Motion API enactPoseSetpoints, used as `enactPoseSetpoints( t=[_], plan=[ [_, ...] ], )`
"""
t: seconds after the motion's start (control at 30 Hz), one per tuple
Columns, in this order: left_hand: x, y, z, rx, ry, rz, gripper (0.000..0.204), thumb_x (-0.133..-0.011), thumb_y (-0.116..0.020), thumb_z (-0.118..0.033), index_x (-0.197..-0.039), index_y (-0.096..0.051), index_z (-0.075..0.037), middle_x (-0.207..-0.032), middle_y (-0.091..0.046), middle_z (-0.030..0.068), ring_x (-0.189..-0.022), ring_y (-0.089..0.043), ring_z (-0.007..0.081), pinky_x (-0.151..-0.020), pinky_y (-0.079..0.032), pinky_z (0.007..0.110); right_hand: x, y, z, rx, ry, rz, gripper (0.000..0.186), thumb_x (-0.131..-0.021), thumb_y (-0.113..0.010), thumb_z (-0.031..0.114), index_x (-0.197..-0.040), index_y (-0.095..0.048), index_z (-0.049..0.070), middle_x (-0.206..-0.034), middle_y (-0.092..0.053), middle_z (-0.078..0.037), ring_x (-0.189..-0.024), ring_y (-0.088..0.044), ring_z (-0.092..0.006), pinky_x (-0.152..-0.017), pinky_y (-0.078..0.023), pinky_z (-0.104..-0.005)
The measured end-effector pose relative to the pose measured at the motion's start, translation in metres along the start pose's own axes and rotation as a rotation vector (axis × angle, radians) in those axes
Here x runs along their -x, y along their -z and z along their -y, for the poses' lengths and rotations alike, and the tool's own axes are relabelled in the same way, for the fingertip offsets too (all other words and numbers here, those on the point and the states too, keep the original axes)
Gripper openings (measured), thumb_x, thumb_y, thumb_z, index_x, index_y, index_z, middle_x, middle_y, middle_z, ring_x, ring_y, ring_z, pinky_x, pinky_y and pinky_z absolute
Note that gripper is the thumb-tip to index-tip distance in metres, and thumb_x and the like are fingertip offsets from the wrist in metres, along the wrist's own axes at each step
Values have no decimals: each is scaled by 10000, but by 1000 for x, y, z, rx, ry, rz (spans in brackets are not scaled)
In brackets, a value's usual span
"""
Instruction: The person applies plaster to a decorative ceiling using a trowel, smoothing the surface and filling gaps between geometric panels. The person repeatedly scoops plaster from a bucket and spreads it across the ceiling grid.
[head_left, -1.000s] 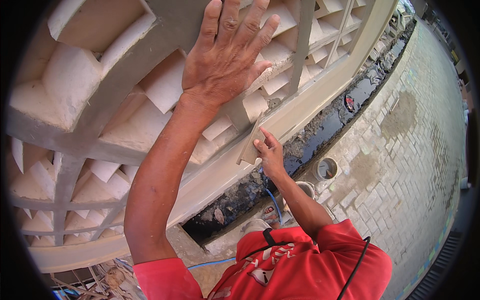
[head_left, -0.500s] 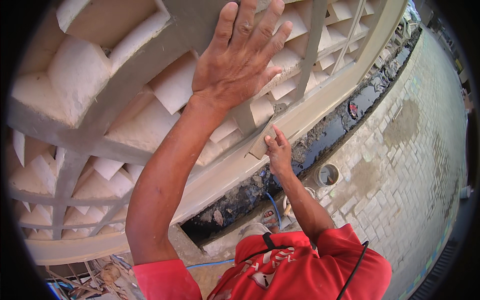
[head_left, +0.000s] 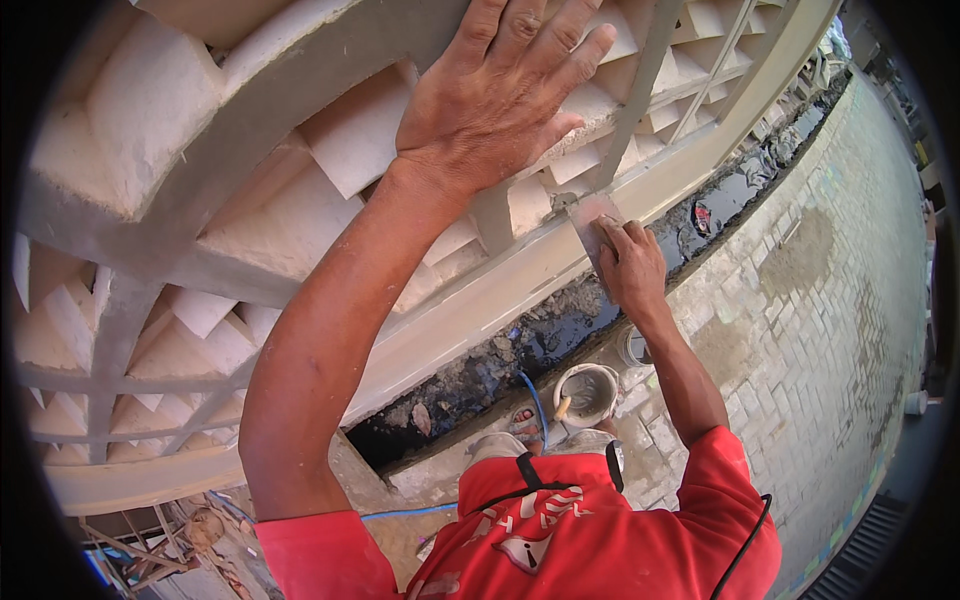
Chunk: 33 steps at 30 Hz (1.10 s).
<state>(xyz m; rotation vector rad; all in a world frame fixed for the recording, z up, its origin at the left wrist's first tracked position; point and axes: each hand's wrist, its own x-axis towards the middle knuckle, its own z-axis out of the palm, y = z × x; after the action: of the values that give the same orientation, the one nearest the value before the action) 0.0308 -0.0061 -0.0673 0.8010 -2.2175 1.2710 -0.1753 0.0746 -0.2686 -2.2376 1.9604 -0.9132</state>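
My left hand (head_left: 490, 110) rests with fingers spread on the grey concrete lattice wall (head_left: 210, 165), its fingertips partly beyond the upper edge of view. Farther right, my right hand (head_left: 635, 268) grips a flat plastering trowel (head_left: 592, 214). The trowel's blade lies at the wall's pale bottom ledge (head_left: 490, 295), where a lattice strut meets it. A small patch of grey mortar (head_left: 564, 200) shows just left of the blade. My fingers hide the trowel's grip. White angled blocks (head_left: 345, 135) fill the lattice openings.
Below the ledge runs a ditch (head_left: 570, 325) with dark water and rubble. A bucket (head_left: 588, 392) of grey mix stands near my feet, beside a second bucket (head_left: 637, 347) and a blue hose (head_left: 535, 395). Brick paving (head_left: 800, 390) spreads right; wood scraps (head_left: 150, 550) lie lower left.
My right hand has moved right and slightly up along the ledge, and the trowel has turned to lie at the strut's foot. My left hand stays spread on the lattice. The nearer bucket now shows fully.
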Motion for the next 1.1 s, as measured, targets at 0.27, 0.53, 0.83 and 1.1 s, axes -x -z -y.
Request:
enactPoseSetpoints(
  t=[0.27, 0.53, 0.83, 1.1],
  plan=[
    [-1, 3, 0, -17, -16, 68, 703, -779, -574, -632, -1348, -508, -223, -1539, -285, 141, -1427, -209, 426, -1191, -61, 552, -7, -10, 9, 57, -45, 83, 401, -794, -582, 120, -1191, -639, 121, -951, -609, -128, -917, -589, -326, -822, -493, -423],
    [0, 6, 0, 1, -19, 74, 722, -776, -573, -635, -1360, -497, -218, -1539, -285, 139, -1432, -198, 422, -1192, -55, 548, -4, -31, 15, 36, -47, 7, 384, -808, -591, 121, -1189, -639, 98, -977, -613, -169, -909, -587, -366, -769, -497, -465],
    [0, 5, 1, -7, -22, 63, 730, -781, -570, -639, -1371, -485, -218, -1540, -284, 137, -1432, -199, 421, -1191, -54, 550, -6, -38, 18, 43, -122, -10, 388, -817, -582, 106, -1201, -639, 104, -1009, -608, -193, -924, -586, -378, -773, -498, -470],
    [-1, 12, 4, 15, -22, 93, 694, -786, -577, -624, -1345, -505, -220, -1543, -274, 144, -1433, -195, 422, -1192, -53, 547, 0, -26, 3, 24, -292, -20, 425, -803, -595, 117, -1227, -619, 116, -1064, -602, -168, -994, -570, -361, -844, -485, -463]
  ],
)
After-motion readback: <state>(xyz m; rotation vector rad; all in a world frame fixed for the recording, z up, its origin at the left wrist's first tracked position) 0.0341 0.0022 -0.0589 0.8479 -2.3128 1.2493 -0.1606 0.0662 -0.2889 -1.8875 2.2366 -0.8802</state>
